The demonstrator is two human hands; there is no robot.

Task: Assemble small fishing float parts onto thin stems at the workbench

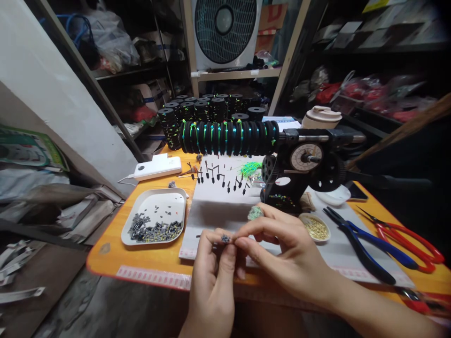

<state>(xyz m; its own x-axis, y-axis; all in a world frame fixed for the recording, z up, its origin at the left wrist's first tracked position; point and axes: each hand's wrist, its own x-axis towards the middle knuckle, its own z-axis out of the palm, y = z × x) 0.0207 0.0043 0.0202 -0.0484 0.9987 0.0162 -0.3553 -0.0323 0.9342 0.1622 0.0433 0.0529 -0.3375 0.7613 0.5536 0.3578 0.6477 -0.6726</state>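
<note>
An orange wooden table (105, 234) carries a pale grey sheet (218, 213); to the sheet's left lie a shallow white tray (148, 201) and a white power bank (158, 167), to the right red-handled pliers (382, 230), and a pink-and-white strip (153, 277) runs along the front edge

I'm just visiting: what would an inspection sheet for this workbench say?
Surface: orange table, partly under a pale sheet.
Work pieces: dark cluster in hand; white tray of small dark pieces.
Clutter: blue-handled pliers, red-handled pliers, white device.
Hands: left hand holds the cluster at its fingers; right hand, grip unclear.
Cables: white cable at the device's left end.
Surroundings: shelves with plastic bags; a fan.
</note>
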